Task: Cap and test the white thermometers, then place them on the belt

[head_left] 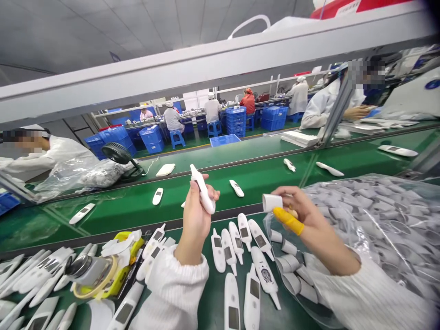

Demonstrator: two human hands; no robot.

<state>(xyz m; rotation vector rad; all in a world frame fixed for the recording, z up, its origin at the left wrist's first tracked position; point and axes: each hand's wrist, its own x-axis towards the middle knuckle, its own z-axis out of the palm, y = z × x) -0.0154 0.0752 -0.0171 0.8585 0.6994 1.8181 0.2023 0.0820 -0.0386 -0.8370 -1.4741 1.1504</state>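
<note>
In my left hand (195, 220), raised over the belt's near edge, is a white ear thermometer (203, 190), its narrow tip pointing up and away. My right hand (302, 213) wears a yellow finger cot (288, 220) and pinches a short white plastic cap (272, 202), open at one end. The cap and the thermometer are apart. Below my hands several white thermometers (232, 300) lie on the green bench, some with grey screens facing up. Beside my right forearm, a clear bag (388, 224) holds many similar white caps.
A green conveyor belt (213, 183) carries several spaced thermometers. Left on the bench are more thermometers (44, 270), a yellow tray (120, 275) and a small dark-capped jar (84, 268). A metal beam (192, 68) crosses above. Behind are a black fan (118, 153), blue crates (235, 121) and co-workers.
</note>
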